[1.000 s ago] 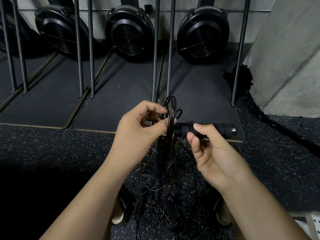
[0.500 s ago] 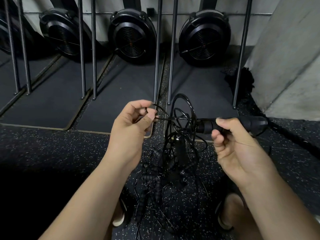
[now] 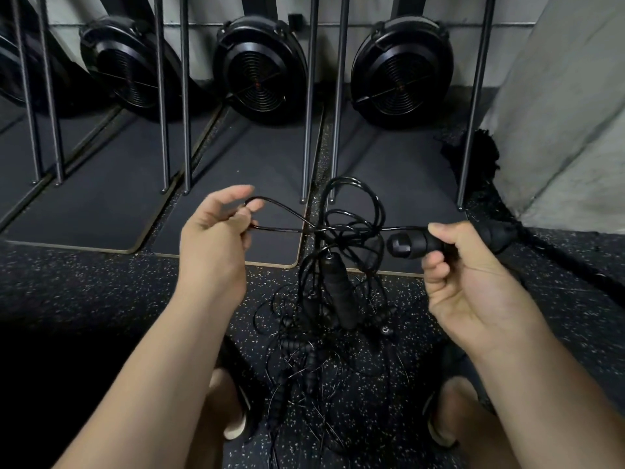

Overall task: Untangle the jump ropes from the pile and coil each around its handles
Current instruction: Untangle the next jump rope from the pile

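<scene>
We hold one jump rope up in the air between our hands, above the rest. Our left hand [image 3: 216,242] has its fingers curled in, and it pinches a loop of the thin black cord [image 3: 280,211] near the fingertips. Our right hand [image 3: 473,289] is closed round a thick black handle [image 3: 411,245], thumb on top and fingers wrapped beneath. The handle lies about level, with its capped end pointing toward the left hand.

Between the two hands the cord crosses itself in several loose loops. A second handle [image 3: 338,292] hangs tilted from that tangle, well below the held one. We cannot tell which cord it belongs to.

The pile [image 3: 314,360] of other ropes lies on the speckled floor [image 3: 101,299] between our two feet, with thin cords and ribbed black grips all crossing one another. The sandal [image 3: 236,424] on our left foot sits just beside it.

Farther off, dark mats [image 3: 250,170] lie flat on the floor, and slim metal poles [image 3: 309,113] stand along their edges. Behind the poles three round black fans [image 3: 260,67] lean at the wall, and a grey concrete wall [image 3: 558,113] rises on the right.
</scene>
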`<move>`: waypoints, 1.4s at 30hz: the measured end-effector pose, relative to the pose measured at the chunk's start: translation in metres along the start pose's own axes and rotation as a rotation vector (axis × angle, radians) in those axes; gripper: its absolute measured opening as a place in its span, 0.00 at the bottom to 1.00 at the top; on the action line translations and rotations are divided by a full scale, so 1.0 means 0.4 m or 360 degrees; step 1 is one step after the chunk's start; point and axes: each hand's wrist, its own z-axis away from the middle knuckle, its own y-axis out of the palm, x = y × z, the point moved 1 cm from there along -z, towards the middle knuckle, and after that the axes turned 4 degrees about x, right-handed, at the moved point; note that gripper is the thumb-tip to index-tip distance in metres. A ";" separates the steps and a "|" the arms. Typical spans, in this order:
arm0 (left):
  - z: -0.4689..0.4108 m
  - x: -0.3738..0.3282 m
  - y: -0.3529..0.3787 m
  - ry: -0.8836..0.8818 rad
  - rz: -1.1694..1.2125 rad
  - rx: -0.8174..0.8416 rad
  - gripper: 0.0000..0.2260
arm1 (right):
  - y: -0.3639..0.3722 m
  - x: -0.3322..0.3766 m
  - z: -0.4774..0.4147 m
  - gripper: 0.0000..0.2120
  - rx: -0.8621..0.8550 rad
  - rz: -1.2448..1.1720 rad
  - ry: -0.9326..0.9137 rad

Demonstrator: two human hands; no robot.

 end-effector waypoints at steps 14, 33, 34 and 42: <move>0.109 0.046 0.104 0.0476 -0.1233 0.0530 0.14 | -0.003 0.045 0.014 0.20 0.0357 0.0184 -0.0030; 0.174 0.024 0.157 -0.0269 -0.0670 0.1523 0.11 | 0.052 0.070 0.024 0.06 0.0206 0.1227 -0.0900; 0.176 0.022 0.156 -0.0252 -0.0643 0.1512 0.10 | 0.055 0.071 0.021 0.06 0.0191 0.1270 -0.0896; 0.177 0.052 0.154 0.0320 -0.0868 0.1225 0.08 | 0.070 0.102 0.023 0.08 0.0347 0.1267 -0.0697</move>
